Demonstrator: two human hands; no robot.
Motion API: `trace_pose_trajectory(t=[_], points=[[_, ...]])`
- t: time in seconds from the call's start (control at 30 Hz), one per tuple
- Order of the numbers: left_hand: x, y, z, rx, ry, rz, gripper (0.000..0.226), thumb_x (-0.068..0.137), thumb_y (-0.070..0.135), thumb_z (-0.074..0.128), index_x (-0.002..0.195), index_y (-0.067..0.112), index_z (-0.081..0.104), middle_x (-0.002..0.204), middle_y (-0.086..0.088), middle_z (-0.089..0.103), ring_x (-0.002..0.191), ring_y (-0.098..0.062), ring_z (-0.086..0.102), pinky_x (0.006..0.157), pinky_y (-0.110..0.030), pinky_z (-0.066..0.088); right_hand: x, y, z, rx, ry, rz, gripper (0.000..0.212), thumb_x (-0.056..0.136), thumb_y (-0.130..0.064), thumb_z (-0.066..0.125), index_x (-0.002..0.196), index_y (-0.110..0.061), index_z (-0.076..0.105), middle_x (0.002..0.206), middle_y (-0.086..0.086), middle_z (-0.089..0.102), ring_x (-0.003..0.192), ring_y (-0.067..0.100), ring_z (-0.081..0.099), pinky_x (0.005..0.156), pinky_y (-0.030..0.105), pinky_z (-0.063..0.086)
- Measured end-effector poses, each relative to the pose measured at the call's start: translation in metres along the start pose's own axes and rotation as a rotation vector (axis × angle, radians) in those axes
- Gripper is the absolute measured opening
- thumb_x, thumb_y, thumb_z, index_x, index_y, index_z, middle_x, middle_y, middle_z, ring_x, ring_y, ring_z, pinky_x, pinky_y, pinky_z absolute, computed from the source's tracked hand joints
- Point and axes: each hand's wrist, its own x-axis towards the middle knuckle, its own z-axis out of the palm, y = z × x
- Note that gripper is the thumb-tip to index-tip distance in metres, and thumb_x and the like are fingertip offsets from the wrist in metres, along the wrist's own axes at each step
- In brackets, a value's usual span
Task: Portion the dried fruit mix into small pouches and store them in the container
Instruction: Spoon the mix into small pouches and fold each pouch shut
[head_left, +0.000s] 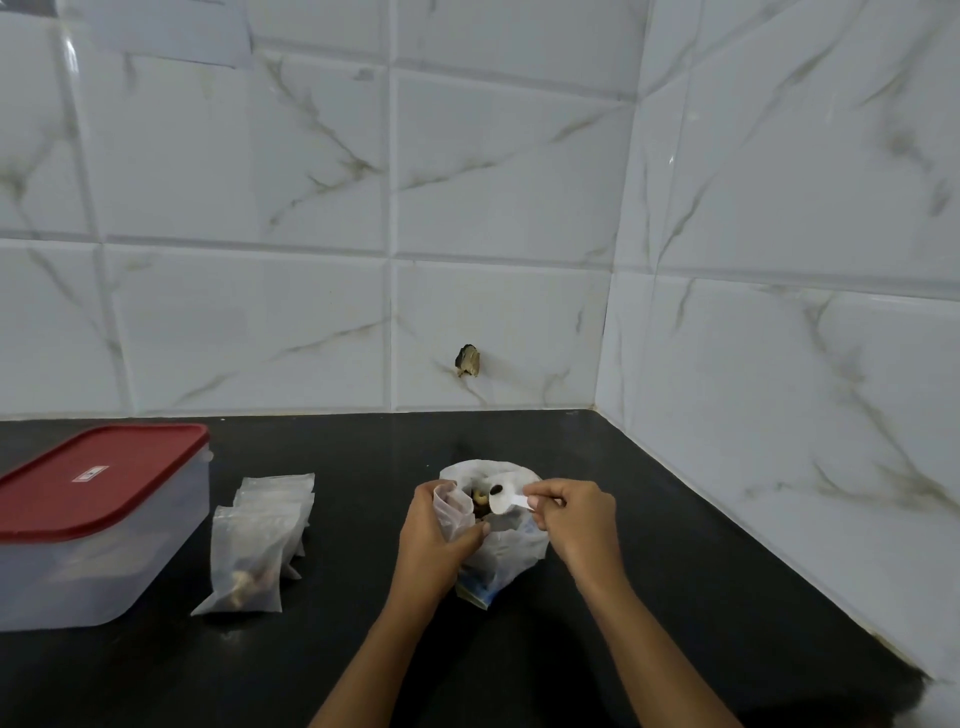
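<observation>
A large plastic bag of dried fruit mix (506, 551) stands open on the black counter. My left hand (434, 535) grips a small clear pouch (451, 506) at the bag's left rim. My right hand (574, 514) pinches the handle of a small white scoop (503, 500), which carries a dark piece of fruit over the bag's mouth, right next to the pouch. Several small pouches (260, 540) lie in a pile to the left; the front one holds some mix. A clear container with a red lid (98, 483) sits at the far left, shut.
The black counter (675, 597) meets white marble-look tiled walls at the back and on the right, forming a corner. A small dark hole (467, 360) marks the back wall above the bag.
</observation>
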Motion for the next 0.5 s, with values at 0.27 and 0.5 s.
trace_pose_trajectory(t=[0.27, 0.5], points=[[-0.001, -0.01, -0.001, -0.066, -0.011, -0.057, 0.056, 0.078, 0.001, 0.065, 0.122, 0.023, 0.039, 0.111, 0.002, 0.05, 0.095, -0.008, 0.056, 0.067, -0.016, 0.046, -0.003, 0.002, 0.022, -0.361, -0.147, -0.119, 0.03, 0.091, -0.004, 0.046, 0.111, -0.01, 0.067, 0.112, 0.01, 0.064, 0.101, 0.023, 0.06, 0.086, 0.027, 0.048], [-0.001, -0.014, 0.0, -0.115, -0.025, -0.05, 0.057, 0.078, 0.001, 0.065, 0.122, 0.024, 0.039, 0.112, 0.0, 0.05, 0.098, -0.011, 0.057, 0.072, -0.02, 0.051, 0.003, -0.001, 0.026, -0.302, -0.114, -0.07, 0.024, 0.09, -0.006, 0.052, 0.099, -0.011, 0.073, 0.106, 0.008, 0.067, 0.089, 0.017, 0.066, 0.077, 0.022, 0.053]])
